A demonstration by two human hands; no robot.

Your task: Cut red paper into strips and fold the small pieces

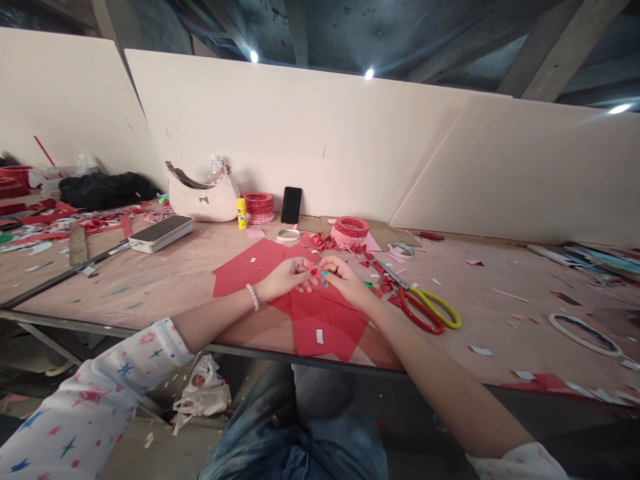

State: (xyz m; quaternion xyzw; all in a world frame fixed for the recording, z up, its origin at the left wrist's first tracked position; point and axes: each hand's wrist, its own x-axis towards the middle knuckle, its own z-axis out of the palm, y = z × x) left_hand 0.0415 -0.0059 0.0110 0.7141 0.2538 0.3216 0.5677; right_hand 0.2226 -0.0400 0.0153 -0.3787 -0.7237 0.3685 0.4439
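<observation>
Red paper bit (314, 269) sits pinched between the fingertips of both hands, above the plywood counter (150, 287). On that counter, overlapping red paper sheets (320, 330) lie beneath the forearms, with red-and-yellow-handled scissors (423, 308) just to their right. The left hand (285, 279) and right hand (346, 280) nearly meet, fingers curled inward, and a pink bead bracelet (253, 297) circles the left wrist. Red paper scraps (380, 273) lie near the right hand. The bit's exact shape is too small to tell.
</observation>
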